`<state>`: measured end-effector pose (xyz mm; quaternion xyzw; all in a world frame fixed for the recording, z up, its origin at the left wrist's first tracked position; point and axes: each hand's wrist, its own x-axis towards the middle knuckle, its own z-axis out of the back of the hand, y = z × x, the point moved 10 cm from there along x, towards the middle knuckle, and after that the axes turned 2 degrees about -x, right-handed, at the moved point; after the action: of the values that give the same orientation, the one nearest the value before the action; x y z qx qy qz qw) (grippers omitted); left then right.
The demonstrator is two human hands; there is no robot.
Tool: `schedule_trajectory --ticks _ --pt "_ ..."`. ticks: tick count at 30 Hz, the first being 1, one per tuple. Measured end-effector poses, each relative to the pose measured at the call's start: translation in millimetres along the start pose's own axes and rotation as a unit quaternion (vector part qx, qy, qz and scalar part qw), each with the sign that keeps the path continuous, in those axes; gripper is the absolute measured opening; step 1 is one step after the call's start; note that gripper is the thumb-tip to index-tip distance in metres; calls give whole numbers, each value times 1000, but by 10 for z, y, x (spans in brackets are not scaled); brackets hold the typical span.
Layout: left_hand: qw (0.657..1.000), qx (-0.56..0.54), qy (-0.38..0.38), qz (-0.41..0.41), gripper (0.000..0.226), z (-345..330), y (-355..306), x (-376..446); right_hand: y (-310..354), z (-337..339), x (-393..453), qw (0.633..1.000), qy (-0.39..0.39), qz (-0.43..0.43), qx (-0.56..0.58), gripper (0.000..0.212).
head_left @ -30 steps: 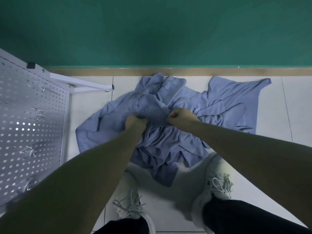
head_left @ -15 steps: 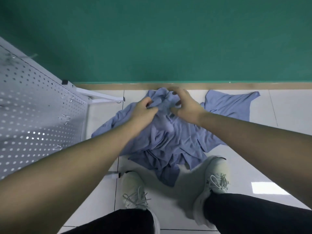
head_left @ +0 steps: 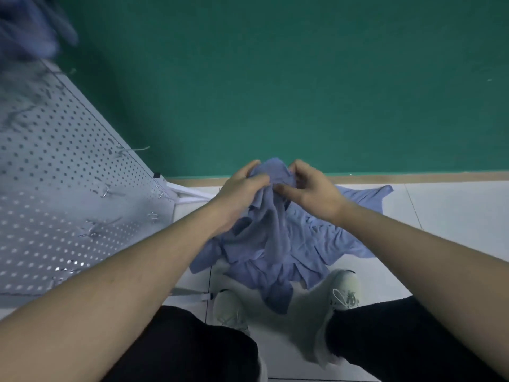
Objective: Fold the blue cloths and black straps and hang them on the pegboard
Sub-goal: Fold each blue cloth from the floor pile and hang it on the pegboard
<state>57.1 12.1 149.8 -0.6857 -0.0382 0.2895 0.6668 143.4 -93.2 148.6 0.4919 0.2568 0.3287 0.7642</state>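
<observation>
A bunched blue cloth (head_left: 275, 232) hangs from both hands above a heap of blue cloths (head_left: 325, 244) on the tiled floor. My left hand (head_left: 239, 188) grips the cloth's top edge on the left. Close beside it, my right hand (head_left: 308, 188) pinches the same edge with thumb and fingers. The white pegboard (head_left: 63, 194) with several metal hooks stands at the left. A blurred blue cloth (head_left: 27, 28) shows at the top left, above the board. No black straps are in view.
A green wall (head_left: 303, 78) with a tan skirting rises just behind the heap. The pegboard's white foot (head_left: 190, 193) reaches across the floor toward the cloths. My two white shoes (head_left: 341, 288) and dark trouser legs stand at the heap's near edge.
Both hands have risen from the heap, lifting one cloth clear of the floor. The view has tilted up, showing more wall and pegboard.
</observation>
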Motion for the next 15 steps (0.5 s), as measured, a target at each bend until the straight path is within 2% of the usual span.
schedule_trajectory --ticks 2,4,7,10,13,15 --pt "998 40 -6 -43 13 -26 -260 -161 209 61 -125 1000 -7 18 -2 27" --pt "993 84 -21 -83 18 -43 -497 -328 430 103 -272 999 6 24 27 28" --pt "986 84 -42 -135 19 -65 -832 -587 777 189 -470 998 18 21 59 25" --pt "981 102 -60 -157 15 -46 -1131 -834 1169 380 -643 999 -14 29 40 15" --pt "978 98 -53 -175 11 -85 -1412 -1101 1568 575 -794 997 -53 50 -12 19" --pt "981 72 -43 -176 16 -113 -1573 -1285 1790 698 -886 995 -76 54 -24 18"
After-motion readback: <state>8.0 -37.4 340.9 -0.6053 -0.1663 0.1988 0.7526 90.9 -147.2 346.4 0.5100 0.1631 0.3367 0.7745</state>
